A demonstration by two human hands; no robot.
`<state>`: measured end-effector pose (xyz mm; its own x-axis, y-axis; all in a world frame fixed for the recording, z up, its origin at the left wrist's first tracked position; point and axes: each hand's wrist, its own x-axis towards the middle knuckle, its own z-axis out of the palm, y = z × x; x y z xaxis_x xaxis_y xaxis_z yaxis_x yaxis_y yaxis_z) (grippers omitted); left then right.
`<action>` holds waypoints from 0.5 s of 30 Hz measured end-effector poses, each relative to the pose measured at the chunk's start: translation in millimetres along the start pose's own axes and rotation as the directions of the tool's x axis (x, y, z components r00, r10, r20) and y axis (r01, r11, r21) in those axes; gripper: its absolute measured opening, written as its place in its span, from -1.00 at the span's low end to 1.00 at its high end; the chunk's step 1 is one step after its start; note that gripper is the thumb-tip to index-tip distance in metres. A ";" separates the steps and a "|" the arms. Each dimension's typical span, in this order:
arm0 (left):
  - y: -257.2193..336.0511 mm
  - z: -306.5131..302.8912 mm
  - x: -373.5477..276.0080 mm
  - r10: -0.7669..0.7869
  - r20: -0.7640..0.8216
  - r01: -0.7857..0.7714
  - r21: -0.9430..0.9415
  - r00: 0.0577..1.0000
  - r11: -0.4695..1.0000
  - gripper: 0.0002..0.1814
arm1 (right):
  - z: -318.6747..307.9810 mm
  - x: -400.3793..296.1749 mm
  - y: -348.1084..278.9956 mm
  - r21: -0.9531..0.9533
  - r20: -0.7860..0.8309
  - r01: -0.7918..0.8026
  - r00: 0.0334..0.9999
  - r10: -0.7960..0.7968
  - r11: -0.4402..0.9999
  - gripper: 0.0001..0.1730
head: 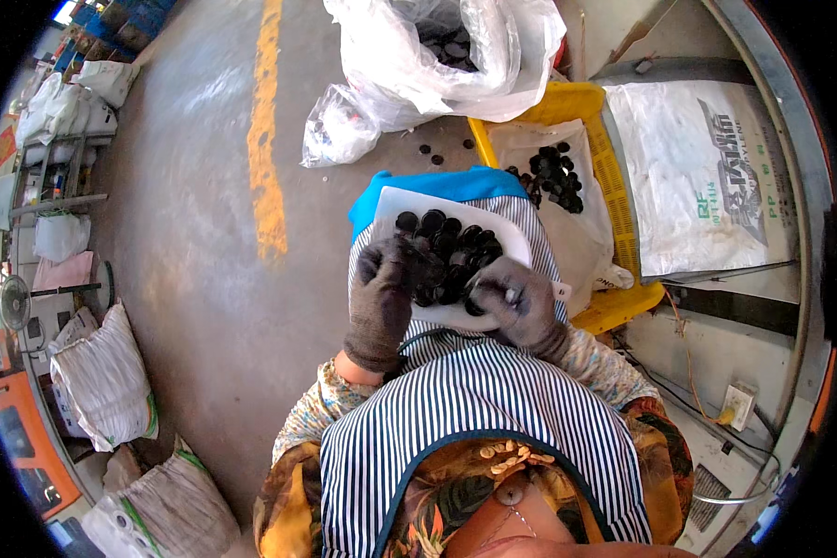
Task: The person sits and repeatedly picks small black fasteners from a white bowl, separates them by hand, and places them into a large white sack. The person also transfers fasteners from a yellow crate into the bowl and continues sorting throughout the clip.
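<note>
A white plastic scoop-like tray point(513, 234) lies tilted on my lap, over a striped apron point(488, 404) and a blue cloth point(432, 187). A heap of round black plastic caps point(453, 251) fills its middle. My left hand point(383, 300), in a dark grey knit glove, is at the tray's left side with bent fingers beside the caps; whether it grips one is hidden. At the tray's lower right, my right hand point(519, 303), gloved alike, curls with its fingertips at a black cap point(473, 307); its hold on that cap is unclear.
A yellow plastic crate point(617, 209) at the right holds a white sack with black caps point(558, 178). Beyond my knees stands a clear plastic bag point(404, 63) of black parts; loose caps point(436, 160) lie on the floor. A flat woven sack point(683, 174) and a power socket point(739, 406) are at far right.
</note>
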<state>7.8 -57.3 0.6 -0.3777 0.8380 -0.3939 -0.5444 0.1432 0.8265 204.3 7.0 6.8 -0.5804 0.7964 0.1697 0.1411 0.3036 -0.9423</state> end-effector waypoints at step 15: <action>9.2 32.5 9.4 -0.131 0.465 0.177 -0.055 0.875 0.983 -0.83 | -13.5 15.3 -6.4 0.511 0.195 -0.355 0.935 0.297 0.783 -0.49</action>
<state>23.6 -31.0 17.5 0.0893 0.9598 -0.2661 -0.6432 0.2596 0.7204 205.3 24.2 19.3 -0.6569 0.7329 -0.1772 -0.0935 -0.3124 -0.9453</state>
